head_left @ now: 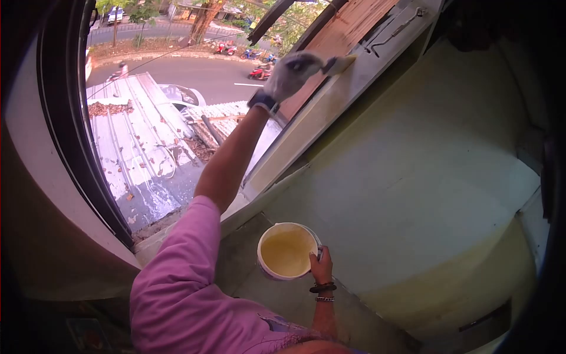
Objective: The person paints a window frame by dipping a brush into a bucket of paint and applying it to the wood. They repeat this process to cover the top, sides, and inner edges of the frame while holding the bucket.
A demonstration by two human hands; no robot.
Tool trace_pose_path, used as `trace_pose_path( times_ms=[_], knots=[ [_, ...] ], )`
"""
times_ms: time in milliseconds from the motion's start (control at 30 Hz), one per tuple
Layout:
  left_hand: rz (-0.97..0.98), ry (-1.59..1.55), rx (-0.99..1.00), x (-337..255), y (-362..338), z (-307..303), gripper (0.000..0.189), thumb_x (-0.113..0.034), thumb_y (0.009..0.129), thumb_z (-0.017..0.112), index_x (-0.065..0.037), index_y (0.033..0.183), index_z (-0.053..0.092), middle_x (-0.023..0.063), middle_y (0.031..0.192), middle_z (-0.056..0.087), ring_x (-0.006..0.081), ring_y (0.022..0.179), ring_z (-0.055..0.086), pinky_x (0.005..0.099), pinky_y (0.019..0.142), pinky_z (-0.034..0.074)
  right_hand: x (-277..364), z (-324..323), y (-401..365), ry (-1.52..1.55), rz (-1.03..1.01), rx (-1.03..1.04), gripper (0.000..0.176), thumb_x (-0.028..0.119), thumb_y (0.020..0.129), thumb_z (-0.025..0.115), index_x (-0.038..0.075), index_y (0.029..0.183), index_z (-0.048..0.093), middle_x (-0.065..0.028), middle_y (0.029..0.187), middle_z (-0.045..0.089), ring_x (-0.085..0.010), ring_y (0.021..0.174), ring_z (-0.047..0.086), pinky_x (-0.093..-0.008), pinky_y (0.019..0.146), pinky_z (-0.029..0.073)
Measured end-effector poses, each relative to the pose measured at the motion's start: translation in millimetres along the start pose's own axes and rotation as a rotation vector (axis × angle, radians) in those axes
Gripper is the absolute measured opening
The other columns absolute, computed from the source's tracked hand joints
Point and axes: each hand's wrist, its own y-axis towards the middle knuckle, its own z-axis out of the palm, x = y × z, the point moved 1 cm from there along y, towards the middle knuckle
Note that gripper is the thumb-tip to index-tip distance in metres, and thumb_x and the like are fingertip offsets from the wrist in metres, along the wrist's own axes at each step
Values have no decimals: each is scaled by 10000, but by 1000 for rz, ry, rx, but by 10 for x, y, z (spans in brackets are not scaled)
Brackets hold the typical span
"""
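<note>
My left hand (293, 74), in a whitish glove with a dark band at the wrist, is stretched far out at the window. Its fingers are closed on a paintbrush (341, 64), whose pale bristle end lies at the window frame (321, 118). Most of the brush handle is hidden by the glove. Lower down, my bare right hand (322, 266) grips the rim of a white bucket (260, 251), with the thumb over the edge. Cream-yellow paint (288, 253) coats the inside of the bucket. Bracelets circle the right wrist.
A metal window stay (386, 38) is fixed to the frame above the brush. Outside lie a corrugated roof (132, 147) with dry leaves and a road with motorbikes (261, 72). A pale green wall (424, 171) with yellowish patches fills the right side.
</note>
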Motion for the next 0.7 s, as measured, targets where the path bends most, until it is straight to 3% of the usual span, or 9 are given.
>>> trace_pose_path(
  times_ms=[167, 233, 267, 300, 333, 433, 533, 633, 700],
  knots=[
    [-286, -142, 89, -76, -522, -284, 124, -68, 892, 616, -14, 1000, 644, 66, 986, 656, 122, 904, 615, 282, 840, 512, -48, 1, -12, -11, 53, 30, 362, 203, 787, 646, 60, 1093, 516, -140, 718, 640, -268, 632, 638, -392, 590, 491],
    [-72, -129, 21, -162, -132, -219, 138, -69, 904, 598, -8, 1022, 634, 72, 996, 659, 123, 900, 623, 277, 838, 520, 23, -30, -22, -8, 105, 65, 327, 198, 797, 642, 52, 1066, 527, -114, 702, 616, -207, 608, 597, -357, 575, 474],
    [19, -285, -85, -397, 93, -82, 134, -66, 870, 637, -64, 999, 676, 4, 903, 676, 60, 834, 595, 215, 725, 486, -47, -6, -30, -7, 98, 70, 344, 198, 789, 646, 51, 1075, 524, -131, 712, 628, -242, 620, 617, -378, 580, 484],
    [67, -104, -96, -399, 332, -47, 131, -80, 867, 647, -69, 994, 677, -6, 904, 675, 50, 814, 585, 207, 701, 471, -110, 20, 2, -5, 83, 70, 362, 198, 780, 651, 49, 1084, 521, -148, 722, 640, -277, 631, 637, -399, 586, 495],
    [62, -294, -63, -302, 569, 54, 127, -114, 869, 646, -67, 983, 679, -13, 869, 662, 50, 774, 560, 212, 673, 456, -84, 17, -1, -22, 86, 68, 363, 197, 779, 653, 50, 1084, 523, -153, 725, 641, -282, 639, 641, -401, 595, 499],
    [91, -107, -50, -63, 858, 173, 144, -158, 866, 650, -63, 971, 680, -34, 825, 633, 50, 737, 525, 221, 632, 433, -229, 94, 22, 77, 131, 76, 351, 190, 780, 649, 44, 1076, 525, -153, 727, 643, -287, 650, 642, -407, 611, 500],
    [-112, -31, 128, 2, 368, -62, 168, -172, 861, 644, -60, 981, 683, -18, 866, 663, 52, 769, 566, 225, 677, 467, -95, 39, 5, 11, 100, 60, 348, 190, 781, 645, 44, 1073, 525, -155, 737, 647, -294, 669, 651, -410, 617, 500],
    [-166, -180, 119, -119, 242, -181, 175, -183, 866, 630, -53, 968, 687, 23, 872, 681, 66, 781, 605, 238, 697, 495, -208, 96, 15, 44, 102, 40, 356, 203, 776, 651, 48, 1074, 532, -157, 747, 649, -301, 683, 654, -409, 633, 506],
    [-59, -15, 96, -299, 582, -142, 188, -187, 863, 621, -38, 958, 685, 43, 844, 683, 71, 768, 616, 247, 677, 505, -307, 139, 32, 104, 165, 62, 360, 207, 773, 654, 51, 1074, 534, -158, 759, 651, -302, 690, 655, -407, 639, 507]
  ],
)
